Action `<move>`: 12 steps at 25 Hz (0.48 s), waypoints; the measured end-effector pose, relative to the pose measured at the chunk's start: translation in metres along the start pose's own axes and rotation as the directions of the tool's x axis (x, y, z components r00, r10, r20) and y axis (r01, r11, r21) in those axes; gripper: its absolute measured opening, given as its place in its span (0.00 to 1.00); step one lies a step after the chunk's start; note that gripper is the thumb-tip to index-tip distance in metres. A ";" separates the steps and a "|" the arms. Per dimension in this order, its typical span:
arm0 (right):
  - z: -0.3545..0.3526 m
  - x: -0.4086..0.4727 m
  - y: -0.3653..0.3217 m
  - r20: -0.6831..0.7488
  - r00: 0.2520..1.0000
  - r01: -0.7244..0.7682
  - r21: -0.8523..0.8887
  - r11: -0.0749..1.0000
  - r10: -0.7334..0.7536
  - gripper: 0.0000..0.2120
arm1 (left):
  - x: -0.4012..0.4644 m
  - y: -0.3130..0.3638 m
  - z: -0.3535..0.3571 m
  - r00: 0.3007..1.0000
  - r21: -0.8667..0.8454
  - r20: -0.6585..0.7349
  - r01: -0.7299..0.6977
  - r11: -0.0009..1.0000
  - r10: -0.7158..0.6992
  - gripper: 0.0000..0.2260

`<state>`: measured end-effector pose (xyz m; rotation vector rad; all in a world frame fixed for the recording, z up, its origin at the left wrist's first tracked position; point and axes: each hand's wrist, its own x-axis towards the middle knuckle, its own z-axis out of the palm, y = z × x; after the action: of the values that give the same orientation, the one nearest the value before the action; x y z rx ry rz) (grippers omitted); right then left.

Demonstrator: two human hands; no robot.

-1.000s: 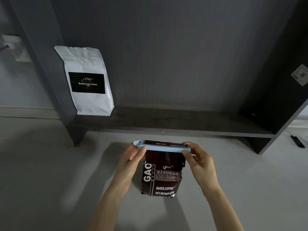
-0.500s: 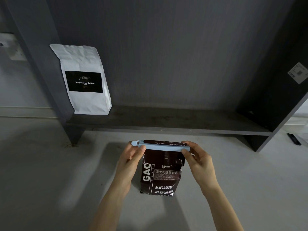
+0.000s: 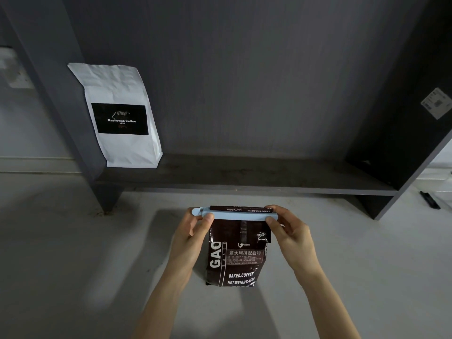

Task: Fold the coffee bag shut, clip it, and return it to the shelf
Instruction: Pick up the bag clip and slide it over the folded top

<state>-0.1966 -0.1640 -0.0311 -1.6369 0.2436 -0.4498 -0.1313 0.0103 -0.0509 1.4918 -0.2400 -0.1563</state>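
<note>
A dark brown coffee bag (image 3: 236, 260) with white print stands upright on the pale floor in front of the shelf. Its top is folded over, and a long light-blue clip (image 3: 238, 215) lies across the fold. My left hand (image 3: 194, 231) pinches the clip's left, hinged end. My right hand (image 3: 287, 231) pinches its right end. The dark grey shelf board (image 3: 256, 178) runs across the view just beyond the bag.
A white coffee bag (image 3: 122, 118) with a black label stands at the shelf's left end against the side panel. The right side panel (image 3: 401, 133) carries a white sticker (image 3: 437, 102). A small black object (image 3: 429, 199) lies on the floor at far right.
Both hands stay on the ends of the clip and the bag stands in the same spot. The view has shifted slightly; nothing else has moved.
</note>
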 end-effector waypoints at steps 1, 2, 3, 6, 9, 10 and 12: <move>0.000 0.000 0.000 0.003 1.000 0.001 -0.005 1.000 0.000 0.14 | 0.000 0.001 -0.001 1.000 0.014 -0.001 -0.005 1.000 0.005 0.08; 0.000 0.000 0.001 0.005 1.000 0.002 -0.013 1.000 -0.002 0.14 | 0.001 0.000 -0.001 1.000 0.026 -0.005 -0.006 1.000 0.006 0.06; 0.000 0.000 0.001 0.006 1.000 0.005 -0.021 1.000 -0.005 0.14 | 0.001 0.000 -0.002 1.000 0.024 -0.002 -0.005 1.000 0.005 0.03; 0.000 0.000 0.002 0.007 1.000 0.010 -0.032 0.999 -0.010 0.14 | 0.001 0.000 -0.003 1.000 0.030 -0.005 -0.018 0.999 0.018 0.03; 0.000 0.000 0.002 0.008 1.000 0.013 -0.036 0.999 -0.013 0.14 | 0.001 0.002 -0.005 1.000 0.032 -0.006 -0.029 0.999 0.030 0.05; 0.000 0.000 0.002 0.008 1.000 0.014 -0.034 0.999 -0.014 0.14 | 0.002 0.002 -0.006 0.999 0.035 -0.001 -0.032 0.999 0.032 0.05; -0.001 0.001 0.002 0.008 1.000 0.016 -0.029 0.999 -0.016 0.14 | 0.002 0.004 -0.007 0.999 0.042 0.013 -0.037 0.998 0.037 0.06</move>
<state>-0.1962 -0.1650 -0.0327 -1.6699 0.2323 -0.4534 -0.1283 0.0167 -0.0474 1.5274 -0.2821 -0.1312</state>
